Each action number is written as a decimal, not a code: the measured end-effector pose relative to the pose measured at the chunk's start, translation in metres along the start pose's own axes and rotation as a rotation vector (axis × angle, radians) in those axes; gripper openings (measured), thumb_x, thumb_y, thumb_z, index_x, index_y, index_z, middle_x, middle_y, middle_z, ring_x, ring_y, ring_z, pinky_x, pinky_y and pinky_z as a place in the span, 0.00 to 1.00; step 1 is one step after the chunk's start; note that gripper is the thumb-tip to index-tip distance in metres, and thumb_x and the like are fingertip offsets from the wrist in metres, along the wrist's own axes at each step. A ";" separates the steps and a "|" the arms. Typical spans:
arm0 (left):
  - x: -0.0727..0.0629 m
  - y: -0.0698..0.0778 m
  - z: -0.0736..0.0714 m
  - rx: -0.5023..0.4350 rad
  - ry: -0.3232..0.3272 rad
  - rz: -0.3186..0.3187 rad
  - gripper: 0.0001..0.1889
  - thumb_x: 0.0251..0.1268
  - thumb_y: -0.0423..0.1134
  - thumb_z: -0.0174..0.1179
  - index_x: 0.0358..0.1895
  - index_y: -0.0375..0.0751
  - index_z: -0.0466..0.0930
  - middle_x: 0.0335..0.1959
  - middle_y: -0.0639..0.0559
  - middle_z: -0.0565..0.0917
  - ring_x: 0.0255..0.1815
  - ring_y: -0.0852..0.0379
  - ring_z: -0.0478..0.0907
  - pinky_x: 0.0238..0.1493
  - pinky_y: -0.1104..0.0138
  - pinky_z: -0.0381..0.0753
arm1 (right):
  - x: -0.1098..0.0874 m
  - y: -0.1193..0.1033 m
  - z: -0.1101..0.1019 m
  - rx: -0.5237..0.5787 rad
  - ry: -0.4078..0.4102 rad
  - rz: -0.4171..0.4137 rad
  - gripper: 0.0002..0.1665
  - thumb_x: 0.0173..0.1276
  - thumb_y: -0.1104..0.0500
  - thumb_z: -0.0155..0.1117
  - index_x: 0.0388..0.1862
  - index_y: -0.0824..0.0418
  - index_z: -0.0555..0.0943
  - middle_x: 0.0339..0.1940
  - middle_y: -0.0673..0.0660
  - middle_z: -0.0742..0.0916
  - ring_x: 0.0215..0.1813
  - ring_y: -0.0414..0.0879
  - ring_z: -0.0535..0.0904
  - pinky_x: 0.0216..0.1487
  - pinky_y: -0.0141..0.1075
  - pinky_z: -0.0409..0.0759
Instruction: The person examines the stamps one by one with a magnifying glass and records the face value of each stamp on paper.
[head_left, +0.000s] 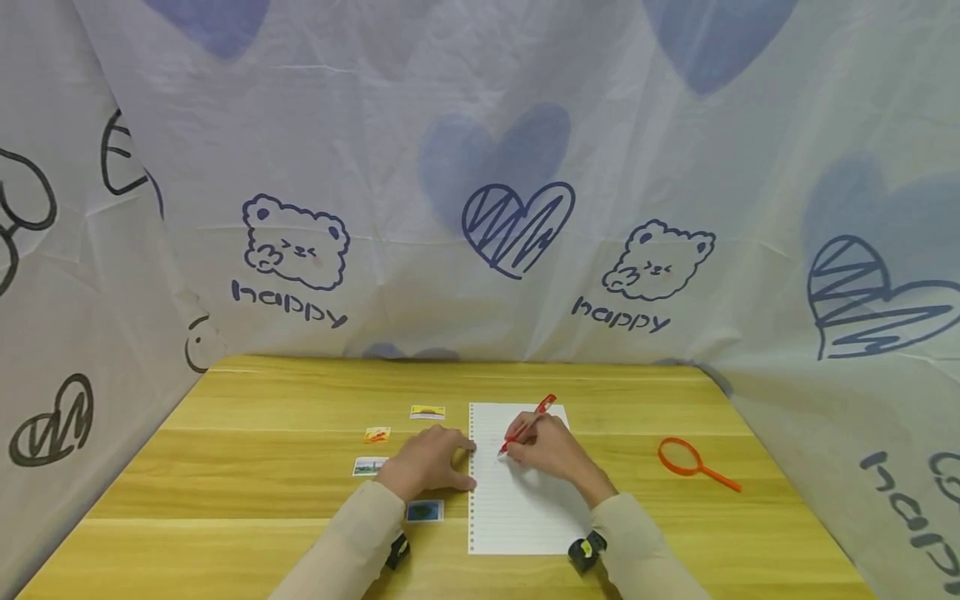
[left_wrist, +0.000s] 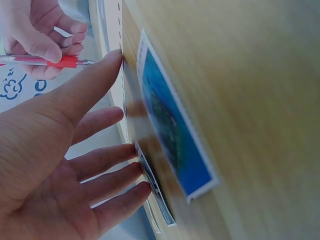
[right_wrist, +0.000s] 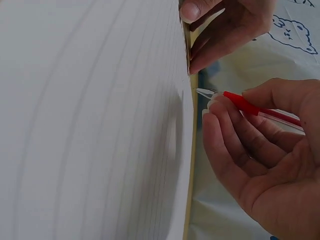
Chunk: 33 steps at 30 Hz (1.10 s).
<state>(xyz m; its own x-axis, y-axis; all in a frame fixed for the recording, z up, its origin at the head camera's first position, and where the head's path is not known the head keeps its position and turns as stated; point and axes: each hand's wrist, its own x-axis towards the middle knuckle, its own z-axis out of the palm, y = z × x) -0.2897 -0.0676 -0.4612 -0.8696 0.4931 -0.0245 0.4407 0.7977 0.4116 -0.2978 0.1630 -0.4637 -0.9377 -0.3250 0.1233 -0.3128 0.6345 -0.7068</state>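
A lined sheet of paper [head_left: 517, 517] with holes down its left edge lies on the table. My right hand [head_left: 551, 448] pinches a red pen [head_left: 546, 404] over the sheet's upper part, its tip pointing down and left. In the right wrist view the pen [right_wrist: 240, 102] sits between thumb and fingers, tip close to the paper [right_wrist: 90, 125]. My left hand [head_left: 423, 462] has its fingers spread, with thumb and forefinger at the sheet's holed edge. Beside that hand lies a blue stamp-like picture card [left_wrist: 170, 120]; others lie under and near its fingertips.
Left of the sheet are a yellow card [head_left: 427, 412], a red-and-yellow card [head_left: 377, 435] and a landscape card [head_left: 367, 467]. An orange magnifying glass [head_left: 701, 469] lies to the right on the wooden table [head_left: 225, 467]. A printed cloth [head_left: 405, 275] hangs behind.
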 end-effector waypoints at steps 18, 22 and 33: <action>0.000 0.002 0.001 0.006 -0.010 -0.018 0.29 0.54 0.50 0.79 0.60 0.44 0.86 0.62 0.45 0.85 0.63 0.42 0.81 0.63 0.47 0.81 | -0.003 0.005 -0.001 0.002 -0.024 -0.001 0.04 0.61 0.65 0.69 0.35 0.59 0.84 0.26 0.51 0.89 0.26 0.36 0.79 0.29 0.29 0.76; 0.000 0.001 0.001 0.011 -0.003 -0.015 0.29 0.54 0.50 0.79 0.60 0.44 0.86 0.62 0.45 0.86 0.63 0.42 0.81 0.63 0.47 0.81 | -0.004 0.006 -0.002 0.017 -0.044 -0.002 0.03 0.60 0.65 0.69 0.34 0.59 0.84 0.24 0.50 0.88 0.25 0.35 0.78 0.28 0.28 0.76; -0.001 0.000 0.000 0.008 0.003 -0.017 0.29 0.54 0.51 0.79 0.60 0.44 0.86 0.62 0.45 0.85 0.63 0.42 0.81 0.64 0.46 0.81 | -0.002 0.005 -0.002 0.046 -0.018 0.067 0.03 0.62 0.66 0.67 0.35 0.61 0.84 0.25 0.52 0.88 0.26 0.39 0.79 0.29 0.31 0.78</action>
<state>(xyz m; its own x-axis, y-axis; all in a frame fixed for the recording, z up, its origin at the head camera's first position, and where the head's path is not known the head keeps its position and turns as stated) -0.2890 -0.0676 -0.4614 -0.8775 0.4786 -0.0291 0.4276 0.8086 0.4042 -0.2977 0.1683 -0.4665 -0.9531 -0.2960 0.0624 -0.2421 0.6225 -0.7443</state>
